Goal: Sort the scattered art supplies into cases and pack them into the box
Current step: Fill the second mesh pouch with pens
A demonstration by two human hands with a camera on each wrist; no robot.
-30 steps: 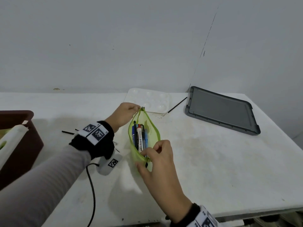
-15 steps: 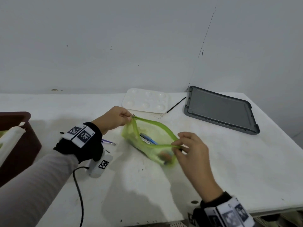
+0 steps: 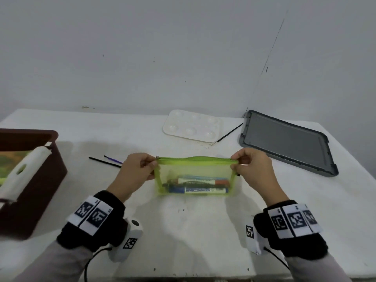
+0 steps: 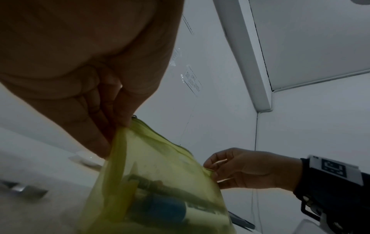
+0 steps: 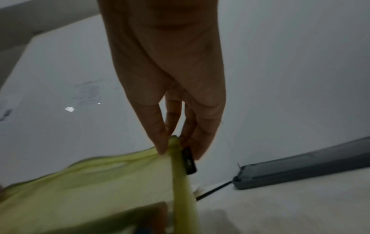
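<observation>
A lime-green mesh pencil case (image 3: 194, 175) hangs upright above the table, stretched flat between my two hands, its zipper edge on top and closed. Several markers (image 3: 198, 186) lie along its bottom, seen through the mesh. My left hand (image 3: 138, 167) pinches the case's top left corner (image 4: 124, 126). At the top right corner, my right hand (image 3: 251, 166) pinches the case by its black zipper pull (image 5: 189, 159). A brown box (image 3: 30, 180) stands at the left table edge with a white handled item inside.
A white paint palette (image 3: 192, 126) lies at the back centre with a thin black brush (image 3: 228, 134) beside it. A grey lid (image 3: 284, 142) lies back right. Two thin brushes (image 3: 107, 161), one black and one purple, lie left of the case.
The case was lying open on the table with markers showing. It turned sideways and now hangs flat and zipped, and my right hand has moved out to its right corner.
</observation>
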